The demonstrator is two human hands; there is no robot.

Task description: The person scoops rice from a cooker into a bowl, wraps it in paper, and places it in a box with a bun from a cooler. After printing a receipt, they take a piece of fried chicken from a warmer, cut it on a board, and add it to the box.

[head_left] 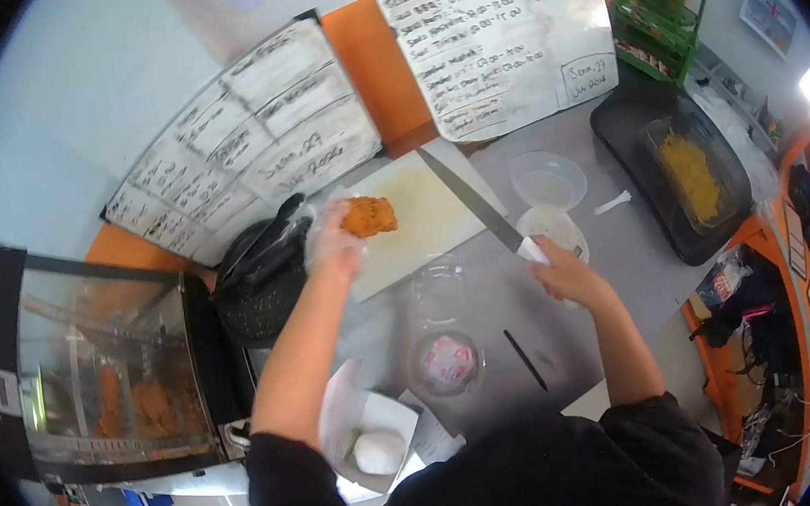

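In a clear plastic glove, my left hand (330, 238) grips a piece of fried chicken (370, 216) above the left part of the white cutting board (405, 258). My right hand (565, 272) is closed around the white handle of a large knife (466, 194). Its long blade points away to the upper left, over the board's right side. Close to the right hand are a white round bowl (568, 227) and a translucent round lid or dish (548, 179). Part of the bowl is hidden behind the right hand and knife handle.
A black pan (259, 301) and a glass display case (108, 360) stand left. Nearer me are a paper box (337, 411) holding rice, a clear container (428, 387) and a black stick (524, 359). A black tray (622, 125) holds a container of yellow food (692, 176).
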